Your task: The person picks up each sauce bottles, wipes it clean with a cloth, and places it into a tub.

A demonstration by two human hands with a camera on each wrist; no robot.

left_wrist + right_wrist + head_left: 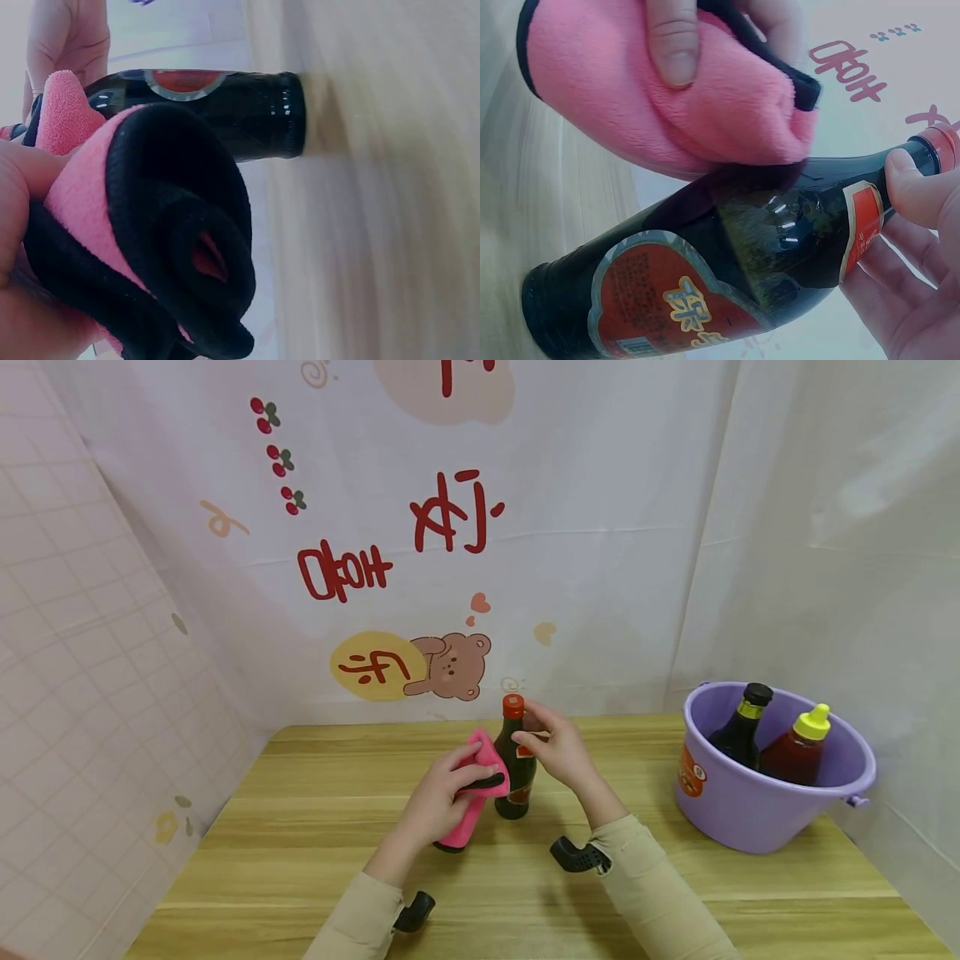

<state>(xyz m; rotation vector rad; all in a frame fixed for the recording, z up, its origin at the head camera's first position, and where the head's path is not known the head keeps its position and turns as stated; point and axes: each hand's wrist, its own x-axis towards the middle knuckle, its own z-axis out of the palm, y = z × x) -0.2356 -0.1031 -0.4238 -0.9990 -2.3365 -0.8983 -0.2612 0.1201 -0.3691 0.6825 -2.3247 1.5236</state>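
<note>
Head view shows my right hand (558, 747) pinching the neck of the dark glass sauce bottle with the red cap (516, 766), which stands upright on the wooden tabletop (315, 827) near its middle. My left hand (442, 797) is clenched round a bunched pink microfibre cloth with black edging (472, 793) and presses it against the bottle's left side.

I judge the main risk is tipping: I steady the bottle only high up at the neck, so a hard sideways push from the cloth could make the base skid or lean on the smooth wood. Glass that slips from a light pinch could fall and crack. The loose folds of cloth hanging below my fist could also catch under the base.

At the right, well apart, a lilac plastic bucket (757, 810) holds a dark bottle with a black cap (742, 731) and a red squeeze bottle with a yellow cap (798, 752); their lower halves are hidden by the bucket wall. From the left wrist view, the cloth blocks most of the bottle and my fingers. I cannot tell whether the cap is screwed tight, and the label print is too blurred to read.
</note>
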